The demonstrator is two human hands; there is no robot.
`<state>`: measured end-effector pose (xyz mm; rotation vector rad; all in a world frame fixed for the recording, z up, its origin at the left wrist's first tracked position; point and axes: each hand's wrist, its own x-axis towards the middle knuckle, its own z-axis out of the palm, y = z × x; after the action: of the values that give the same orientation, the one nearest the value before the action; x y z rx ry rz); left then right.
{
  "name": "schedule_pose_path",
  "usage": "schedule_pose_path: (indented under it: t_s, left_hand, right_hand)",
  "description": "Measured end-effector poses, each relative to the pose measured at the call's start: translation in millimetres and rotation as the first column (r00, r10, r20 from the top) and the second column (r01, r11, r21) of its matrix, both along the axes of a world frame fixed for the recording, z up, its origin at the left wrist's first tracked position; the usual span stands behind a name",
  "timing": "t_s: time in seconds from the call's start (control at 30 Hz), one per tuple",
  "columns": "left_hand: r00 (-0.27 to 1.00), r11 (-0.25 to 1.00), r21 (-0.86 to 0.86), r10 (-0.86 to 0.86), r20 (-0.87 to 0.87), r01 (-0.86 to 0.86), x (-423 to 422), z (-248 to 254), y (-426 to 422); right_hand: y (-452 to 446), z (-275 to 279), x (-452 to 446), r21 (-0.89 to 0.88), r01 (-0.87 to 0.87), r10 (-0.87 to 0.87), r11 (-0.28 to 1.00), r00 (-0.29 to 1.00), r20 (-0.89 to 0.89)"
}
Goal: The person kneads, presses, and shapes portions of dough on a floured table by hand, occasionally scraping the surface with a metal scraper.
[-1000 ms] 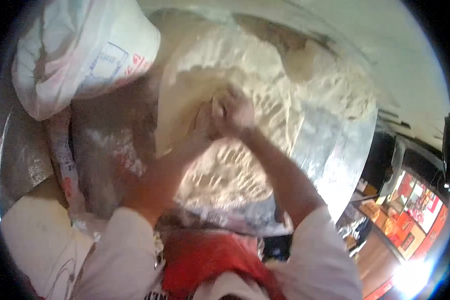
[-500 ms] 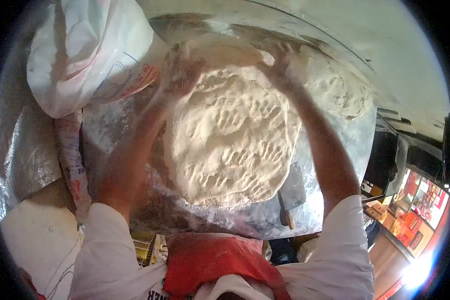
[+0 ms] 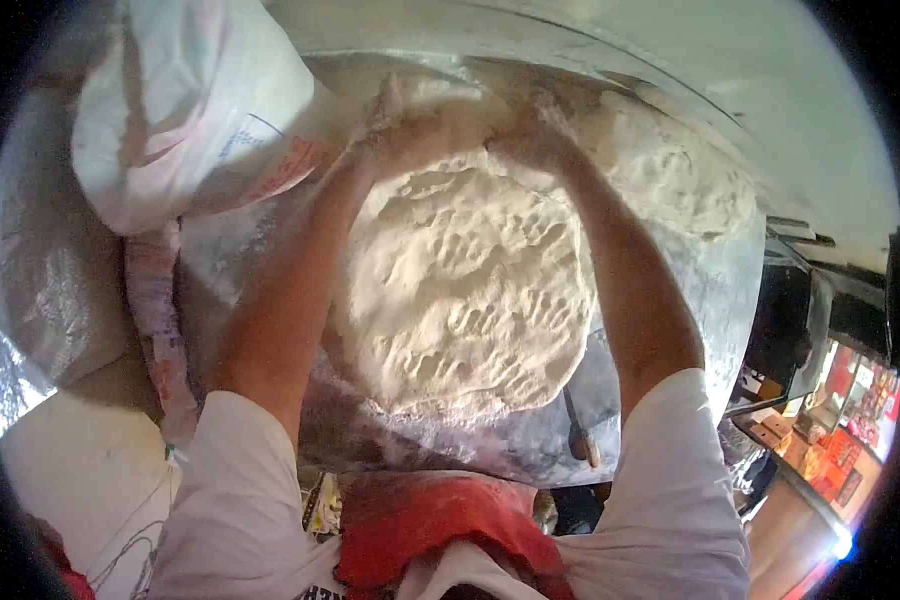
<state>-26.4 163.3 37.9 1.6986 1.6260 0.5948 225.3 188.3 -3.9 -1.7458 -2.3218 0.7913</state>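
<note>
A wide, flattened mass of dough (image 3: 460, 290) lies in front of me, its top dented by several rows of finger marks. My left hand (image 3: 395, 130) is at the far left edge of the dough, its fingers pointing away from me and partly smeared by motion. Across from it, my right hand (image 3: 535, 140) reaches the far right edge, thumb stretched inward and apart from the other fingers. Neither hand visibly holds a tool. A dough scraper (image 3: 592, 385) with a wooden handle rests beside the near right side of the dough.
A second piece of dough (image 3: 680, 175) lies at the back right of the metal worktop (image 3: 530, 440). A large white printed sack (image 3: 200, 120) stands at the back left. Behind the worktop rises a pale wall (image 3: 770, 90). A red apron (image 3: 440, 525) is at the near edge.
Both hands have drawn closer together along the far edge of the dough. My view has shifted slightly.
</note>
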Motion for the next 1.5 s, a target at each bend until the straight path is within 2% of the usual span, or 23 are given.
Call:
schedule_pose_path:
  t_s: [0.07,0.13,0.2,0.27,0.3,0.33,0.4,0.47,0.57,0.7,0.8,0.87,0.9,0.93,0.97,1.07,1.1,1.2,1.27,1.3,1.37,1.47,1.5]
  left_hand:
    - [0.994,0.984,0.163,-0.081,0.066,0.069,-1,20,-26]
    - [0.988,0.899,0.408,-0.132,-0.084,0.155,4,54,-104]
    - [0.944,0.935,0.164,-0.326,0.058,0.313,-2,53,-171]
    - [0.864,0.681,0.690,-0.476,0.163,0.245,-25,-45,-274]
    - [0.900,0.637,0.637,-0.322,-0.293,0.435,-32,-44,-306]
    - [0.718,0.636,0.507,-0.108,-0.687,0.582,-35,-39,-332]
    - [0.678,0.626,0.423,-0.243,-0.694,0.656,-20,15,-371]
    - [0.780,0.712,0.452,-0.216,-0.588,0.537,-23,2,-394]
    - [0.773,0.798,0.187,-0.449,-0.448,0.572,-16,61,-355]
    - [0.884,0.816,0.410,-0.241,-0.401,0.408,9,91,-234]
    - [0.952,0.802,0.513,-0.261,-0.159,0.305,58,47,-143]
    - [0.988,0.969,0.198,-0.153,0.004,0.149,106,4,-114]
    - [0.852,0.910,0.214,-0.408,0.328,0.354,130,-60,-119]
    - [0.567,0.811,0.292,-0.568,0.596,0.507,146,-108,-128]
    - [0.535,0.835,0.134,-0.456,0.712,0.533,151,-90,-158]
    - [0.768,0.863,0.094,-0.487,0.416,0.496,146,-33,-236]
    - [0.818,0.849,0.127,-0.528,0.230,0.512,140,-16,-256]
    - [0.807,0.806,0.114,-0.551,-0.212,0.580,129,33,-276]
    - [0.787,0.805,0.070,-0.552,-0.277,0.589,133,27,-259]
    - [0.795,0.817,0.053,-0.541,-0.274,0.574,137,9,-249]
    - [0.871,0.891,0.046,-0.451,0.196,0.451,151,-29,-239]
    - [0.611,0.955,0.017,-0.204,0.765,0.297,160,-54,-216]
    - [0.786,0.912,-0.123,-0.261,0.560,0.390,156,-51,-209]
  right_hand:
    - [-60,92,-18,-0.079,0.127,-0.110,0.989,0.975,0.196]
    - [-121,116,-9,0.160,0.052,-0.072,0.986,0.990,0.118]
    - [-199,135,-3,0.271,0.023,-0.079,0.962,0.977,0.198]
    - [-280,116,6,0.468,-0.026,-0.022,0.883,0.995,0.098]
    - [-317,82,13,0.514,-0.023,-0.019,0.858,0.997,0.075]
    - [-352,48,16,0.559,-0.020,-0.011,0.829,0.999,0.052]
    - [-408,24,10,0.541,0.028,-0.112,0.840,0.986,0.123]
    - [-416,37,10,0.528,0.078,-0.108,0.846,0.994,0.027]
    - [-402,68,18,0.341,0.052,-0.054,0.939,0.999,-0.003]
    - [-387,80,22,0.208,0.014,-0.014,0.978,1.000,-0.005]
    - [-389,79,20,0.202,0.069,-0.058,0.977,0.996,-0.064]
    - [-381,90,27,0.154,0.101,-0.066,0.983,0.974,-0.217]
    - [-378,97,32,0.051,0.222,-0.201,0.974,0.942,-0.269]
    - [-371,113,33,-0.061,0.326,-0.329,0.943,0.892,-0.312]
    - [-360,139,37,0.177,0.346,-0.279,0.921,0.906,-0.318]
    - [-312,163,39,0.445,0.259,-0.166,0.857,0.957,-0.239]
    - [-301,155,35,0.330,0.180,-0.110,0.927,0.969,-0.220]
    - [-304,104,15,0.409,-0.077,0.135,0.909,0.984,-0.115]
    - [-287,76,24,0.389,-0.091,0.159,0.917,0.976,-0.147]
    - [-274,64,29,0.421,-0.045,0.141,0.906,0.970,-0.199]
    - [-258,52,39,0.458,0.002,0.101,0.889,0.974,-0.200]
    - [-248,47,43,0.469,0.005,0.075,0.883,0.986,-0.151]
    - [-246,51,39,0.509,0.064,0.062,0.859,0.972,-0.227]
